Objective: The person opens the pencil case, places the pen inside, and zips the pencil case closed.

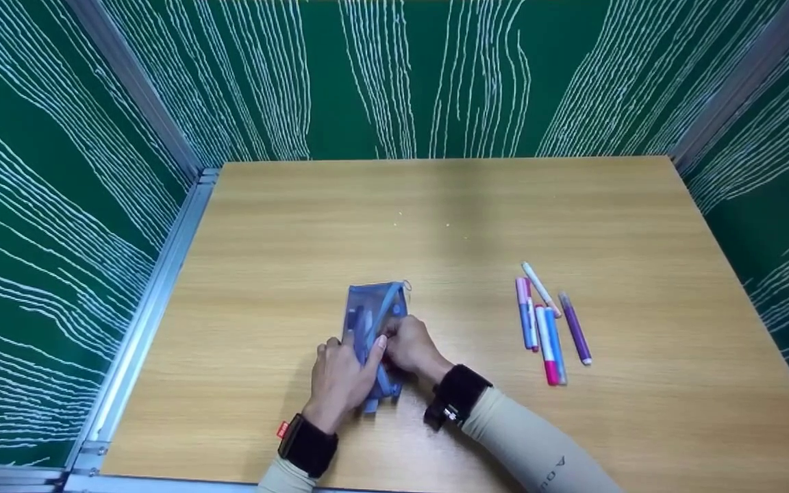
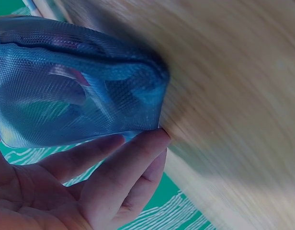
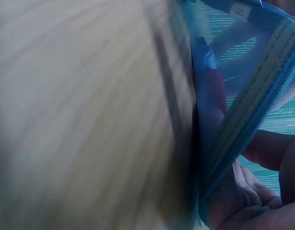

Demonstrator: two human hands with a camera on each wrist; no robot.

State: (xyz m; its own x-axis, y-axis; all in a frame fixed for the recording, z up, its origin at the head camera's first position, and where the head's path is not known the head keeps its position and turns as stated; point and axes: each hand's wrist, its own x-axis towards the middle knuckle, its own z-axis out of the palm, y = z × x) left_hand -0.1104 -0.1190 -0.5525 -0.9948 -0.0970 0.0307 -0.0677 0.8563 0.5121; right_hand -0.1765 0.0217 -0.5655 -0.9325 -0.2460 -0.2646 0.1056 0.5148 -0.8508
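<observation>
A blue mesh pencil case (image 1: 367, 298) is gripped by my left hand (image 1: 341, 378), its thumb over the top near the zip and fingers along the side edge. In the left wrist view, those fingers (image 2: 126, 177) lie against the case's lower edge. My right hand (image 1: 416, 347) reaches in at the open zip (image 3: 255, 108). One finger (image 3: 213, 96) is inside the case beside a blue pen-like item (image 3: 203, 55); I cannot tell whether it is held. Blurred pink, white and blue shapes show through the mesh.
Several markers (image 1: 549, 346) lie in a loose cluster on the wooden table (image 1: 285, 226), right of the case, with a purple marker (image 1: 576, 329) at the outer side. Green panels with white lines (image 1: 326, 82) enclose the back and sides.
</observation>
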